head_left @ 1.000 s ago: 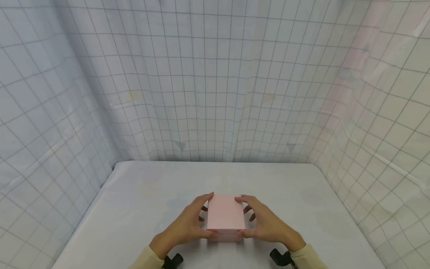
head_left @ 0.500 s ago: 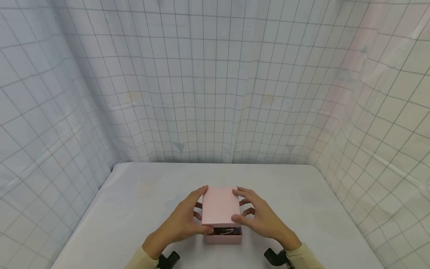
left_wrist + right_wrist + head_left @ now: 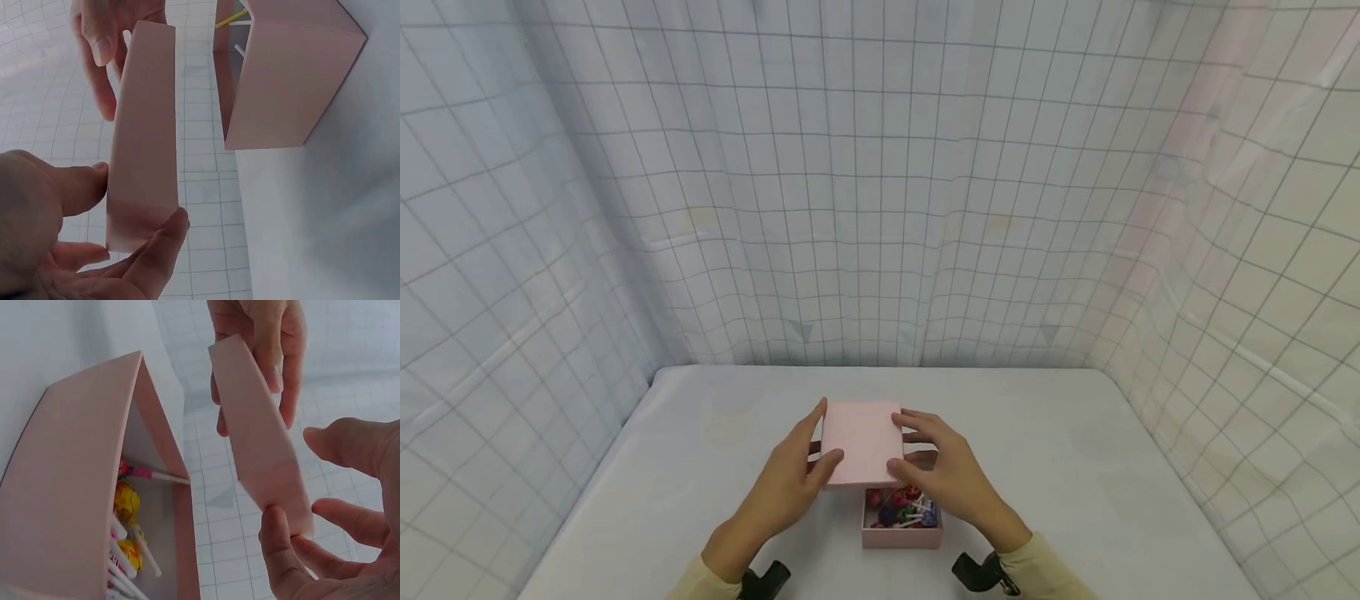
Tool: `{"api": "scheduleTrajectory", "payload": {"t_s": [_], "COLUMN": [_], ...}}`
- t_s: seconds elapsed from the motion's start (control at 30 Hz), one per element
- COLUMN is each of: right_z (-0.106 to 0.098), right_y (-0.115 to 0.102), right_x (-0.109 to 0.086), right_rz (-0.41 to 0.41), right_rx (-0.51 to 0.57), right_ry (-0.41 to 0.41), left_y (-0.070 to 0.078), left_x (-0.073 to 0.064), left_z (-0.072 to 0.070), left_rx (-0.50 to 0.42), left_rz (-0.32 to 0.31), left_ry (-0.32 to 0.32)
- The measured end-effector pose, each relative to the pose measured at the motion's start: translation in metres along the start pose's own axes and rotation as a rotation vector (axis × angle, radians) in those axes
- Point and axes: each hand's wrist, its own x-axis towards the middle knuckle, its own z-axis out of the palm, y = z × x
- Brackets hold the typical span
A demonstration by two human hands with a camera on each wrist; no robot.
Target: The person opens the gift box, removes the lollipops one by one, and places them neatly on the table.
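A pink box lid is held up above the table, left of and beyond the pink box. My left hand grips the lid's left side, thumb on top and fingers along the edge. At the opposite side, my right hand has its fingers against the lid; in the right wrist view its thumb stands a little apart from the lid. Uncovered, the box holds several wrapped lollipops, red, yellow and other colours, with mostly white sticks. The lid hides part of the box's far side in the head view.
A white-covered table carries the box near its front edge. Grid-patterned white curtains enclose the back and both sides. Each wrist wears a black camera mount.
Both hands lifted the lid off the box and moved it left and away from me. The box stayed put, and its lollipops came into view. The right thumb shifted onto the lid's top.
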Motion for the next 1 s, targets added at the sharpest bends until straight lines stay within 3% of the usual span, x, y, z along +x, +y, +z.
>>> {"api": "scheduleTrajectory", "payload": {"t_s": [0.27, 0.4, 0.57, 0.7, 0.87, 1.0], "right_z": [0.023, 0.034, 0.044, 0.052, 0.059, 0.063], "right_y": [-0.013, -0.015, -0.016, -0.018, -0.023, -0.023], "right_x": [0.013, 0.017, 0.025, 0.029, 0.030, 0.030], "right_rz": [0.069, 0.108, 0.102, 0.087, 0.051, 0.039], "right_rx": [0.076, 0.151, 0.226, 0.223, 0.158, 0.128], "right_ry": [0.033, 0.034, 0.014, -0.015, -0.038, -0.054], "left_y": [-0.006, -0.009, -0.014, -0.018, -0.025, -0.031], "left_x": [0.003, 0.003, 0.005, 0.003, -0.004, -0.008], "left_z": [0.000, -0.001, -0.005, -0.010, -0.016, -0.020], "left_rx": [0.089, 0.115, 0.170, 0.177, 0.198, 0.210], "left_rz": [0.005, 0.043, 0.091, 0.098, 0.079, 0.070], "left_ry": [0.182, 0.273, 0.399, 0.483, 0.543, 0.551]}}
